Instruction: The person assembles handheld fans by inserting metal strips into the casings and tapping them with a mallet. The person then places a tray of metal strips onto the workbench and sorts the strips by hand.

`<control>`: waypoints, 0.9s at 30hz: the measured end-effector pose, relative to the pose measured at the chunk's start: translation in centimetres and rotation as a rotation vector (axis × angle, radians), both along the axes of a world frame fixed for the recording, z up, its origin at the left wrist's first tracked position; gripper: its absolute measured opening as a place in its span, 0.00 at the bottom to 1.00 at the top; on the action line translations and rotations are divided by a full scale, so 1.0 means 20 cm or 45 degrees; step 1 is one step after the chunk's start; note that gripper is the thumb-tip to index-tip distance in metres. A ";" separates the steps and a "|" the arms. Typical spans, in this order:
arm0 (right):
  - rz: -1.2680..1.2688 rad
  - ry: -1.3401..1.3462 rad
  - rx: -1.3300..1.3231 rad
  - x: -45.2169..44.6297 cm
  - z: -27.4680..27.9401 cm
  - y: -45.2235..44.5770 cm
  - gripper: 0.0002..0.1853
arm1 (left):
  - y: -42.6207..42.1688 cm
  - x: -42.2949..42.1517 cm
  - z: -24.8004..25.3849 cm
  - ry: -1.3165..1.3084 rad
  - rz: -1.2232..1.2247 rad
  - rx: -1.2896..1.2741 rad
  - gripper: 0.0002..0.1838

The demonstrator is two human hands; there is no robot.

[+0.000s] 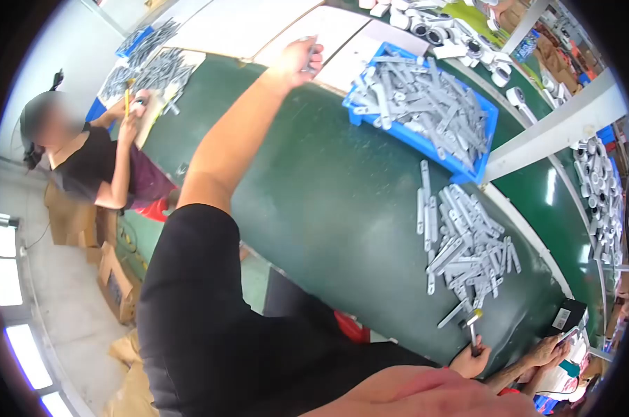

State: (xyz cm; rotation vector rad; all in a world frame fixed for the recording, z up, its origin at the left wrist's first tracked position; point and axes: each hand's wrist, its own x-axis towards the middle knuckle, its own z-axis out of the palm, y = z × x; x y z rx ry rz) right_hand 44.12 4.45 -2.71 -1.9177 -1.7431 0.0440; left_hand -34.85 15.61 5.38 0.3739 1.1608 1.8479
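Blue crate (423, 142) heaped, pile (467, 243) loose on desk (314, 187); couldn't tell which were finished.
My left grip (302, 61) was curled round a grey part (309, 61); right grip (471, 358) was closed on a hammer (471, 326) beside the pile.

My top (188, 299): plain matte black. Short sleeve (202, 233), close-fitting, straight hem ending near the elbow. My forearm (239, 135) bare below it.

Left hand (300, 59) outstretched, fingers curled; right hand (471, 359) closed.
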 end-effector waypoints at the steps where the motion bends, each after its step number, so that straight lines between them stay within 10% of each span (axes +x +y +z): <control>1: 0.018 0.010 0.050 0.01 0.00 0.00 0.23 | -0.06 0.06 0.02 -0.216 -0.226 0.166 0.06; 7: 0.062 -0.064 0.066 0.01 0.02 0.00 0.24 | -0.32 0.61 0.23 -0.806 -0.920 0.815 0.10; 13: 0.088 -0.077 0.105 0.00 0.01 0.00 0.20 | -0.36 1.05 0.26 -0.807 -1.114 0.783 0.15; 19: 0.072 -0.075 0.185 -0.02 0.05 -0.02 0.19 | -0.27 1.76 0.10 0.471 -1.046 -0.360 0.09; 27: 0.033 -0.077 0.186 -0.02 0.04 -0.03 0.20 | -0.24 2.04 -0.03 1.512 -0.743 0.087 0.18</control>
